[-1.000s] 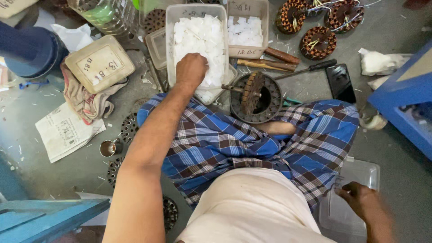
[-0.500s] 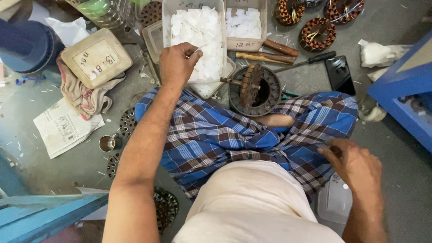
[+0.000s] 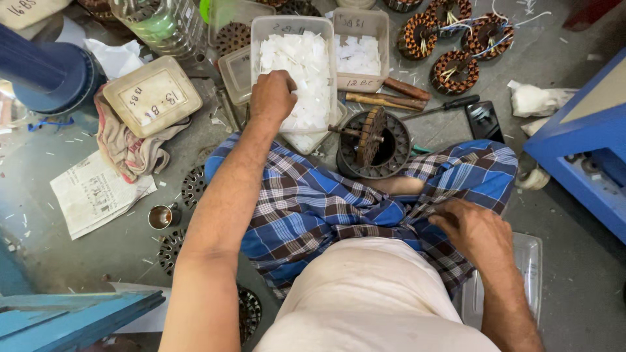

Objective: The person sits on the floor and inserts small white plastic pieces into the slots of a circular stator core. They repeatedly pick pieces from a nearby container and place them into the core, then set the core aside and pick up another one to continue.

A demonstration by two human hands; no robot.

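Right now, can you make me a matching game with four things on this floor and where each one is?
Things:
1. left hand
2. right hand
3. black stator ring
4. folded newspaper

Places:
A. lying on the floor by the crumpled rag
B. resting on the blue checked cloth over the lap
C. in the clear tub of white paper pieces
D. on the floor just in front of the knees

Pairs: 1-C, 2-B, 3-D, 4-A

Soft even daylight — sharp focus, faint shadows.
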